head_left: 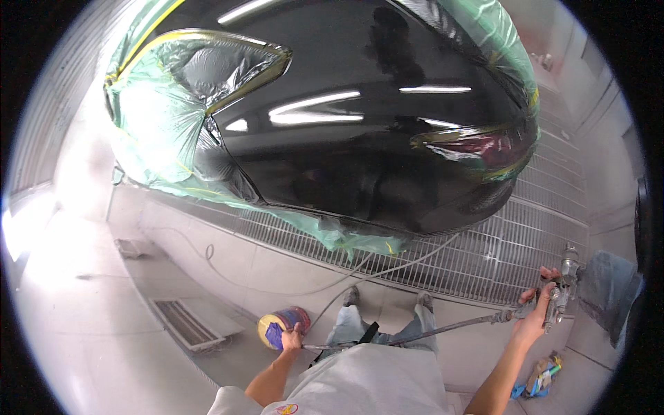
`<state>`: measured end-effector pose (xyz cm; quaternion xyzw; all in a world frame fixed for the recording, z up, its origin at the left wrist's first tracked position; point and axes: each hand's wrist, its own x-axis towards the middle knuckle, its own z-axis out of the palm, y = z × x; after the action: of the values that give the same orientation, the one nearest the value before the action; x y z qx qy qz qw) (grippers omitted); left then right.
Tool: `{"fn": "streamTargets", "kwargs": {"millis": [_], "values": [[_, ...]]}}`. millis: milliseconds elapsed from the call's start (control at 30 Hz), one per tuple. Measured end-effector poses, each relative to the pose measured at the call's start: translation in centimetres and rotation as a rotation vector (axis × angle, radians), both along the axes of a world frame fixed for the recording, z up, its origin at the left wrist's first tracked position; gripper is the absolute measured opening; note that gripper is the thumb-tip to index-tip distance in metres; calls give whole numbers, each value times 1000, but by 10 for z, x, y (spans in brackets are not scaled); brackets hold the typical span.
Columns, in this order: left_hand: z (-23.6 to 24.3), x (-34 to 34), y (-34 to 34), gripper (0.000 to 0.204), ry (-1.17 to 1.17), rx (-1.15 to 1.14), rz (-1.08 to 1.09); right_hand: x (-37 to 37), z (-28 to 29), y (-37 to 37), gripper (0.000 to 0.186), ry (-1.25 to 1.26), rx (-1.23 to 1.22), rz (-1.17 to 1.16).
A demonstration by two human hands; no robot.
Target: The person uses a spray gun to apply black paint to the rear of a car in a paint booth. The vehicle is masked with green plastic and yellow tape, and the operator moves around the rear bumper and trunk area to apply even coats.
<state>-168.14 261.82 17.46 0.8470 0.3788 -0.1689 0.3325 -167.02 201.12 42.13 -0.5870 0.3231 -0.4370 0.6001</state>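
My right hand (534,319) is closed round a metal spray gun (564,287), held out at the right, away from the car. A dark air hose (449,326) runs from the gun across my waist to my left side. There my left hand (293,338) is closed on the hose, low beside my hip. Just behind that hand is a round red-and-yellow can (271,325) with something purple at its mouth. Ahead of me stands a glossy black car body (318,159), with green masking film (155,128) and yellow tape round its edges.
Floor grating (477,259) lies under and beside the car. A thin hose (408,264) trails across it. Near my left, a rectangular vent (187,324) sits by the wall. A blue sheet (605,287) hangs at the right, above crumpled masking scraps (543,379).
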Motion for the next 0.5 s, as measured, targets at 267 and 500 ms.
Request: {"fn": "streamTargets", "kwargs": {"millis": [267,500], "values": [[77,-65,-92,53,173,19,135,-32,-74,-126,26,37,192,20],[110,-89,-138,55,301,27,138,-62,-175,-142,24,125,458,10]]}}
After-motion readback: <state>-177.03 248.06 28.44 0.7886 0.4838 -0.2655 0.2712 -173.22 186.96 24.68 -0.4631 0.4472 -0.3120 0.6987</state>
